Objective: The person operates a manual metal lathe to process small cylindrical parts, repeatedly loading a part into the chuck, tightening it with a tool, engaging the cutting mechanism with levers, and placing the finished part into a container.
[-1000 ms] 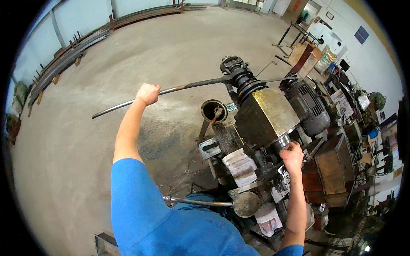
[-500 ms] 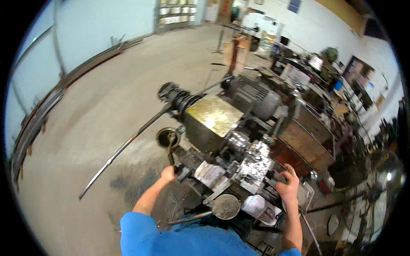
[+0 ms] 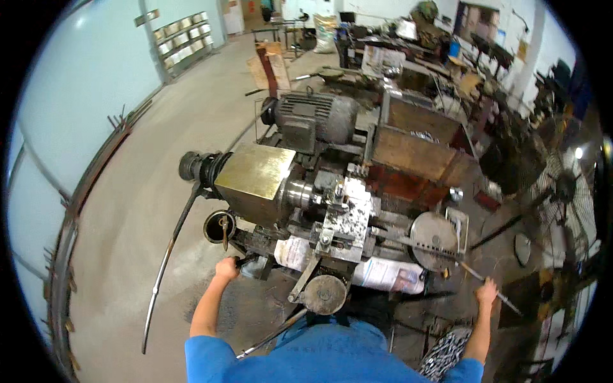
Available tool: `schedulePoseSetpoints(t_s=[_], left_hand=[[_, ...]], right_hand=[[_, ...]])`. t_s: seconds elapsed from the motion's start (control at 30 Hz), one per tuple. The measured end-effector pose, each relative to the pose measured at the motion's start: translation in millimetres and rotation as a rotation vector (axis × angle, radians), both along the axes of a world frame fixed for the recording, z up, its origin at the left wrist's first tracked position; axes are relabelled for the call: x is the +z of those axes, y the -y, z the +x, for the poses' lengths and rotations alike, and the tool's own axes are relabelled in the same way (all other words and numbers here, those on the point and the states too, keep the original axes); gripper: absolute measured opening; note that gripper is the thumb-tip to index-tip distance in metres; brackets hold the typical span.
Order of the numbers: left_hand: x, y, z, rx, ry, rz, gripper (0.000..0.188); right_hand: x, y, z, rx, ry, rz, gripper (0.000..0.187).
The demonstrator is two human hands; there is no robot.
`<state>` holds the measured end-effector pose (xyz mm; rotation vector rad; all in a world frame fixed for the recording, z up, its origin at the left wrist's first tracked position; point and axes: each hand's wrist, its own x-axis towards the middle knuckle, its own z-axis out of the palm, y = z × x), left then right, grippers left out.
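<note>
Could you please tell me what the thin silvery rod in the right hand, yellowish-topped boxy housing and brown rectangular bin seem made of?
Thin silvery rod: probably bare steel, from its metallic sheen. Yellowish-topped boxy housing: likely metal, its flat top catching bright reflections. Brown rectangular bin: perhaps rusted sheet metal, given its mottled walls, though possibly wood.

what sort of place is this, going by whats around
Most likely a metalworking workshop. A grimy lathe-like machine fills the middle, with a ribbed motor on its far side, and a heap of shiny, apparently metal pieces lies at the lower right.
</note>
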<state>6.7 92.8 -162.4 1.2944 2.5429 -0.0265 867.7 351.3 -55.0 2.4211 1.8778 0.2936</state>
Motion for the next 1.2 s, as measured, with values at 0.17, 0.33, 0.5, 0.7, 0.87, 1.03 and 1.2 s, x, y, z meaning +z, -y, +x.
schedulePoseSetpoints(t_s=[0.17, 0.33, 0.5, 0.7, 0.87, 1.03, 1.2], left_hand=[[17.9, 69.1, 12.8, 0.07, 0.121, -0.069, 0.037], [7.5, 132.1, 32.6, 0.214, 0.42, -0.308, 0.041], [3.1, 143.8, 37.4, 0.255, 0.472, -0.197, 0.041], [16.3, 88.5, 36.3, 0.222, 0.463, -0.088, 0.035], [-7.0, 63.5, 10.8, 0.167, 0.443, -0.078, 0.039], [38.8, 9.3, 34.8, -0.002, 0.128, 0.016, 0.043], [42.5, -25.9, 32.5, -0.18, -0.025, -0.239, 0.047]], right_hand=[[-12.8, 43.0, -29.7, -0.031, -0.043, 0.111, 0.033], [6.4, 144.2, -96.5, -0.047, -0.181, 0.151, 0.03], [21.2, 167.0, -145.6, -0.168, -0.319, 0.073, 0.034], [25.9, 170.0, -153.3, -0.248, -0.316, 0.002, 0.036], [18.1, 163.4, -146.4, -0.17, -0.355, 0.033, 0.04], [8.9, 110.3, -72.3, -0.123, -0.053, 0.023, 0.034], [25.9, 5.2, -43.4, -0.162, 0.013, 0.061, 0.042]])
